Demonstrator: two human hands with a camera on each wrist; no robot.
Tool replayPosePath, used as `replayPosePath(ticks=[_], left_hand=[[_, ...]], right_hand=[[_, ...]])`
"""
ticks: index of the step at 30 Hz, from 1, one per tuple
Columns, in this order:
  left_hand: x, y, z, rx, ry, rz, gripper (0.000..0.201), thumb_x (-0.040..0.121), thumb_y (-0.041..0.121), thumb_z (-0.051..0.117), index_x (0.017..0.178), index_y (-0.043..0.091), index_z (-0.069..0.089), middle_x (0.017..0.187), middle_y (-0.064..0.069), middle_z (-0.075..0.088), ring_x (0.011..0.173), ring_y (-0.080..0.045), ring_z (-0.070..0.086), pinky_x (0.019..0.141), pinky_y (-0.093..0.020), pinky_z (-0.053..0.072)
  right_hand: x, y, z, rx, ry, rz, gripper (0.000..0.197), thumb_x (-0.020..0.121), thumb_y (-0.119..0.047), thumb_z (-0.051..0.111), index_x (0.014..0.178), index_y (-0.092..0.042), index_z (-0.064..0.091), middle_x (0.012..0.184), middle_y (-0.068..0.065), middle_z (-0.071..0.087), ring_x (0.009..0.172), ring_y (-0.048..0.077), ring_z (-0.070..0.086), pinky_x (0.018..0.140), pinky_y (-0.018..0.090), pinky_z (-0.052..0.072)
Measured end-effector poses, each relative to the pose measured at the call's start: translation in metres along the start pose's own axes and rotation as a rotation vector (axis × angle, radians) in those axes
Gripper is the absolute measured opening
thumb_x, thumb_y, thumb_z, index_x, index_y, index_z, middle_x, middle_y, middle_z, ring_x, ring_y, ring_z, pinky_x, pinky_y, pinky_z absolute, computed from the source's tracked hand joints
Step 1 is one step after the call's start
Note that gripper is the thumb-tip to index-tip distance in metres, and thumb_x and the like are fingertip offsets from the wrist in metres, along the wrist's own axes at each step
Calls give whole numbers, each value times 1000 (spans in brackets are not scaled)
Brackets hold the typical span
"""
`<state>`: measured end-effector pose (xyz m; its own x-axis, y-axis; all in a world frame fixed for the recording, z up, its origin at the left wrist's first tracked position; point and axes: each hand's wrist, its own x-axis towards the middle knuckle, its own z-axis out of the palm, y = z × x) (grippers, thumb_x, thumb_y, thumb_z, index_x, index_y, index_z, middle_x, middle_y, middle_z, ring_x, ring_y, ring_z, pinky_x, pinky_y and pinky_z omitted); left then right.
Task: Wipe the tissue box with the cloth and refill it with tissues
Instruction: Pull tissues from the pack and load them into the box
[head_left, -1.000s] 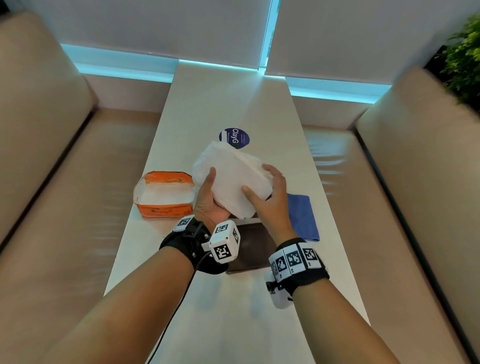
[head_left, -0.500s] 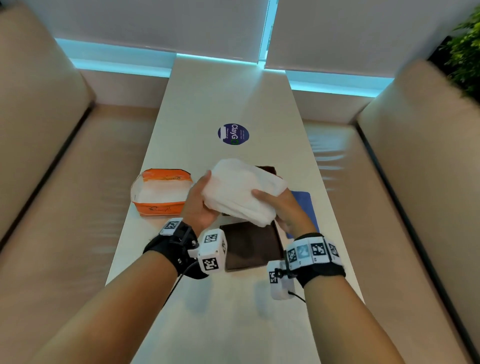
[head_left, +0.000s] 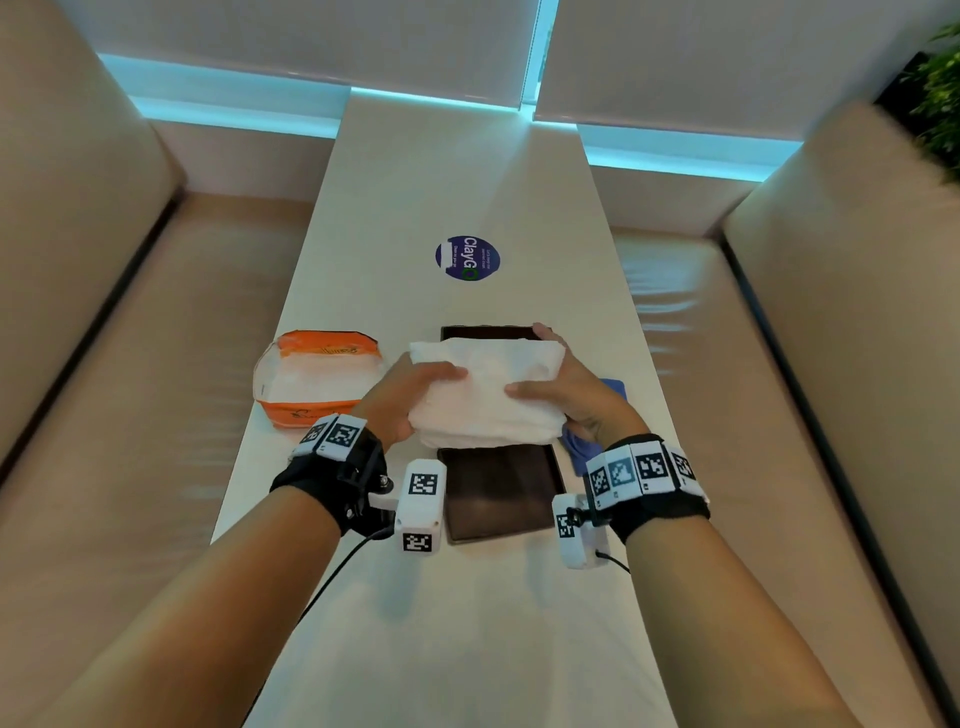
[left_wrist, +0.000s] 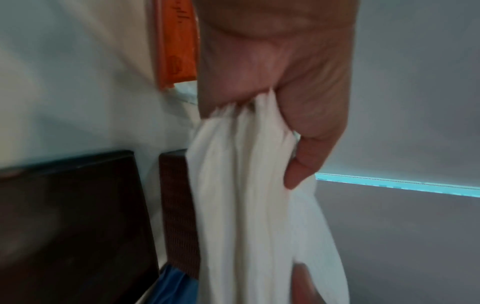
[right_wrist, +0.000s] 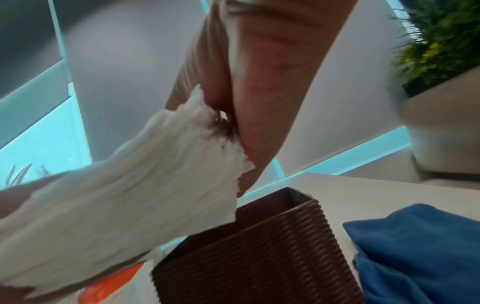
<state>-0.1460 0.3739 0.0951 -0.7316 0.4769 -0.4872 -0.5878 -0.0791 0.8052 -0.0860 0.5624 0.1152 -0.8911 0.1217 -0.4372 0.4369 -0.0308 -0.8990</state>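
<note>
1. Both hands hold a thick white stack of tissues above the middle of the tabletop.
2. The left hand grips the stack's left end, thumb lying on top and fingers curled under and round the folded edges.
3. The right hand grips the right end the same way, thumb on top; the right wrist view shows the tissues pinched against the palm.
4. The tissue box, dark brown with a woven side and open at the top, stands directly under the stack; whether the tissues touch its rim is hard to tell, since the stack hides most of the opening.
5. A flat dark brown panel, probably the box's lid, lies on the tabletop just nearer than the box.
6. The blue cloth lies folded on the tabletop just right of the box, partly behind the right hand.
7. An opened orange tissue pack, still holding white tissues, sits left of the box.
8. A round dark blue sticker lies farther along the tabletop.
</note>
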Motion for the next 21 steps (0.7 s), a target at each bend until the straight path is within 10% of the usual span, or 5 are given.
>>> replayPosePath(ticks=[6, 13, 18, 21], left_hand=[[-2, 2, 1, -296, -31, 77, 25, 83, 10, 60, 108, 13, 59, 92, -7, 71, 80, -21, 70, 61, -30, 58], [-4, -29, 17, -716, -238, 174, 99, 59, 37, 86, 143, 12, 39, 143, -18, 48, 132, -37, 45, 106, -57, 38], [1, -32, 25, -773, -90, 126, 94, 44, 26, 95, 128, 13, 55, 127, -16, 63, 114, -33, 62, 85, -54, 54], [1, -31, 25, -775, -75, 110, 94, 46, 27, 94, 130, 13, 54, 127, -15, 63, 114, -32, 62, 86, -53, 54]], right_hand=[[-2, 0, -6, 193, -51, 84, 51, 88, -14, 63, 136, -12, 46, 116, 8, 65, 101, 21, 64, 72, 29, 61], [-2, 9, 26, 289, 135, -193, 65, 79, -10, 72, 137, -14, 42, 135, 12, 55, 123, 28, 55, 98, 49, 50], [-4, 5, 38, -143, 368, -352, 82, 75, -20, 78, 143, -28, 32, 142, 4, 40, 130, 20, 42, 109, 41, 40], [-8, -2, 41, -531, 461, -502, 55, 80, -36, 71, 131, -34, 53, 142, 1, 41, 132, 20, 35, 111, 39, 32]])
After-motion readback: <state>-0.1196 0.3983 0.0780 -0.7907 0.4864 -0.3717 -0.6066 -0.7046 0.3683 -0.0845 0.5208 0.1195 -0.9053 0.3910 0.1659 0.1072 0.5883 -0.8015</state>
